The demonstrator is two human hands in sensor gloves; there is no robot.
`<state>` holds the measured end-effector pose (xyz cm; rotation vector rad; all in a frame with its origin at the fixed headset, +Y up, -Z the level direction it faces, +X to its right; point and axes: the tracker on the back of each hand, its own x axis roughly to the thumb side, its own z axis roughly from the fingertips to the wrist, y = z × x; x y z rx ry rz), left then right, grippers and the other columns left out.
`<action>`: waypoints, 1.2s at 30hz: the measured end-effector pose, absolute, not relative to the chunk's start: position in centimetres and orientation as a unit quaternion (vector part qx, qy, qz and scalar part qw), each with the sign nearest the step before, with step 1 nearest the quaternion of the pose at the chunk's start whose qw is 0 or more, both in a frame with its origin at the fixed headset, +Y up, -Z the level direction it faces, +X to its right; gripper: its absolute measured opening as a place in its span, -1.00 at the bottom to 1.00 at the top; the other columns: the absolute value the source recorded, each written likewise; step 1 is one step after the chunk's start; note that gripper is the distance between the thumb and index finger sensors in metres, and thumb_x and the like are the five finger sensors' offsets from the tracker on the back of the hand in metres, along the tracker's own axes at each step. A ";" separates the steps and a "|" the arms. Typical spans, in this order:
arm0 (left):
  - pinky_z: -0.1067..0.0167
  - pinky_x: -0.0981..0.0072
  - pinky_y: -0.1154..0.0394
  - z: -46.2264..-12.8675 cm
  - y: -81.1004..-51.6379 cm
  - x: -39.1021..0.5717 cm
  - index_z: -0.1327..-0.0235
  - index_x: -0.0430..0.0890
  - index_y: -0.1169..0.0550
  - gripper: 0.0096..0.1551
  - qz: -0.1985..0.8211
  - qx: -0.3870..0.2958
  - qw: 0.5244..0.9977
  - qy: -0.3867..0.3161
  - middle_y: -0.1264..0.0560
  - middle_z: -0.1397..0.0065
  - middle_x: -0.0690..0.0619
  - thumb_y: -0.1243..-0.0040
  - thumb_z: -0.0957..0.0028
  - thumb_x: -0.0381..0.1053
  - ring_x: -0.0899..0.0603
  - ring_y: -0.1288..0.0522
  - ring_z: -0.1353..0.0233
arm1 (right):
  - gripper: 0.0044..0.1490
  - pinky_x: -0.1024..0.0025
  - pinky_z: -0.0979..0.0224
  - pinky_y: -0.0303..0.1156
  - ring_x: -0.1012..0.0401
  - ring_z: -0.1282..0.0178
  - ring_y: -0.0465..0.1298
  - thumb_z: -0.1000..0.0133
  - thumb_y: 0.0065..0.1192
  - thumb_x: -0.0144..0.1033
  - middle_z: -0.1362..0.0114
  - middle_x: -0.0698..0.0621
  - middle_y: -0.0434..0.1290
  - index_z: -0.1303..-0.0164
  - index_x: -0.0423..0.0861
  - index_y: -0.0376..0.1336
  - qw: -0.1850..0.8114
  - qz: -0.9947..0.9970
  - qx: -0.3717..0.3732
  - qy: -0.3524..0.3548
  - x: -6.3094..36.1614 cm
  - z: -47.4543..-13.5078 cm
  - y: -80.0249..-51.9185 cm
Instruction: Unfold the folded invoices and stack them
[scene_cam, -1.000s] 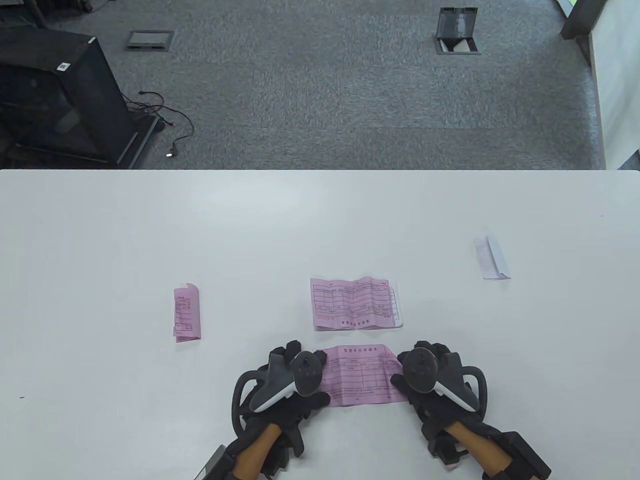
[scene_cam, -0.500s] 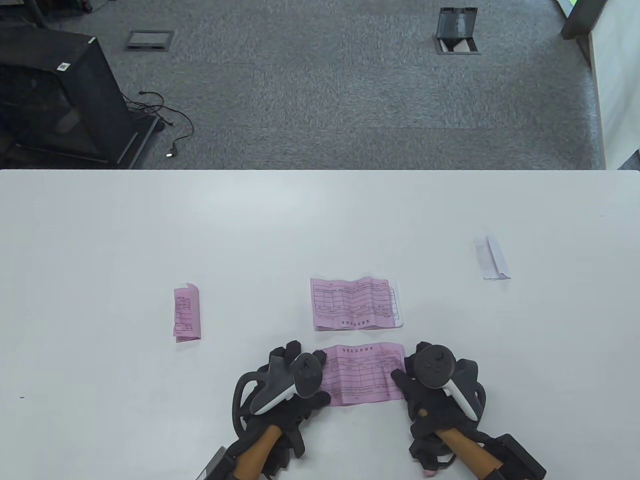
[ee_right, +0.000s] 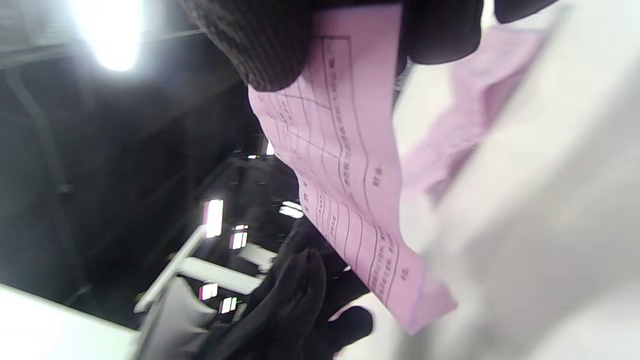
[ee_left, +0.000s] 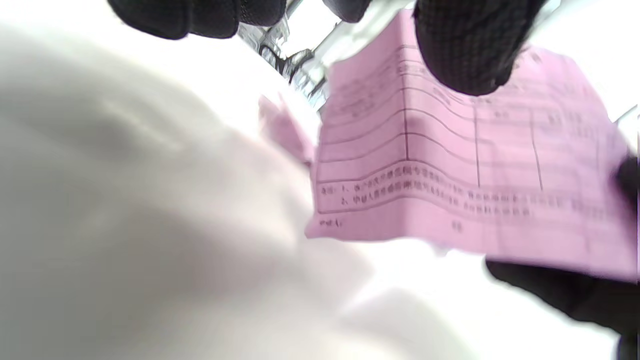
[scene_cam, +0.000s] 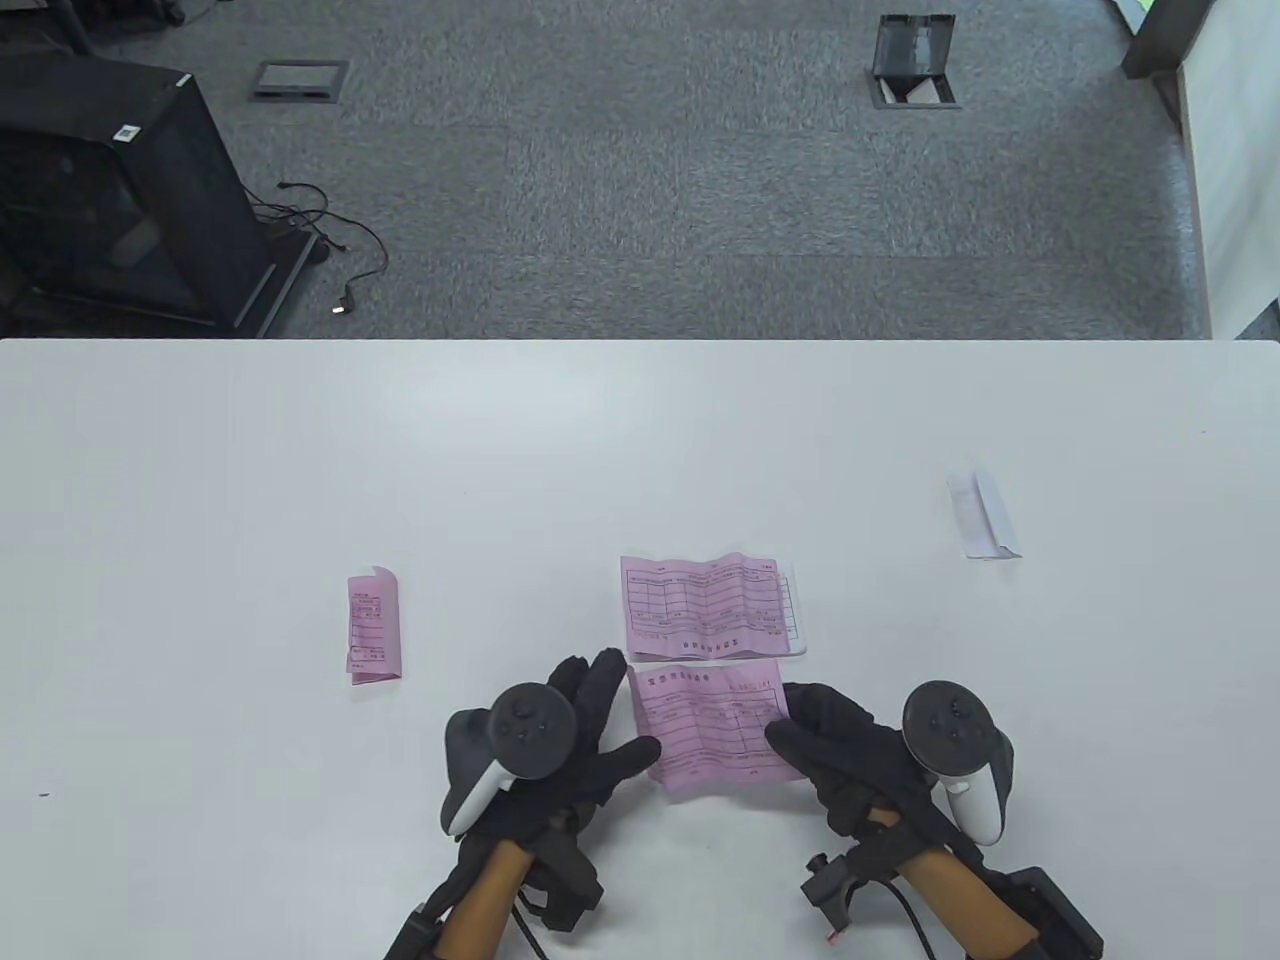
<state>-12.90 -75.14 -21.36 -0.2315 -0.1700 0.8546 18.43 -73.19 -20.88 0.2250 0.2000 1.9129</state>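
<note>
An unfolded pink invoice hangs just above the white table, held at both sides. My left hand pinches its left edge with the thumb on the printed face, the other fingers stretched out. My right hand pinches the right edge between thumb and fingers. Just beyond lies the stack of unfolded invoices, a pink sheet on top. A folded pink invoice lies at the left, and a folded white one at the far right.
The table's far edge runs across the middle of the table view, with grey carpet beyond it. A black cabinet and cables stand on the floor at the far left.
Both hands had the pink invoice pressed flat on the table. Now they have turned over, pinched its edges and lifted it a little toward the stack.
</note>
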 end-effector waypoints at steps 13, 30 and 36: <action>-0.41 -0.31 -0.19 -21.8 -76.4 -13.5 -0.70 -0.03 -0.03 0.24 0.646 -0.137 0.726 -0.191 -0.14 -0.69 -0.29 -0.34 0.12 0.38 -0.49 -0.08 -0.58 | -0.60 -0.17 -0.51 0.18 -0.04 -0.41 0.37 -0.10 0.22 -0.11 -0.34 0.00 0.41 -0.13 0.13 0.26 0.634 0.755 0.171 0.009 19.4 -21.0 -71.4; -0.03 0.04 -0.56 -21.7 -75.7 -13.7 -0.15 -0.06 -0.64 -0.58 0.561 -0.037 0.821 -0.098 -0.73 -0.05 -0.08 -0.36 -0.06 0.02 -0.19 -0.63 -0.09 | -0.59 -0.14 -0.45 0.25 -0.02 -0.26 0.45 -0.11 0.21 -0.12 -0.22 -0.01 0.46 -0.13 0.06 0.26 0.587 0.805 0.082 0.016 21.1 -22.7 -73.9; 0.01 0.07 -0.60 -21.7 -75.4 -12.9 -0.16 -0.09 -0.63 -0.56 0.498 -0.060 0.862 -0.078 -0.74 -0.03 -0.07 -0.38 -0.04 -0.02 -0.17 -0.66 -0.05 | -0.59 -0.14 -0.43 0.26 -0.02 -0.22 0.47 -0.10 0.22 -0.11 -0.18 -0.01 0.49 -0.12 0.04 0.28 0.528 0.848 0.046 0.023 21.8 -23.5 -74.9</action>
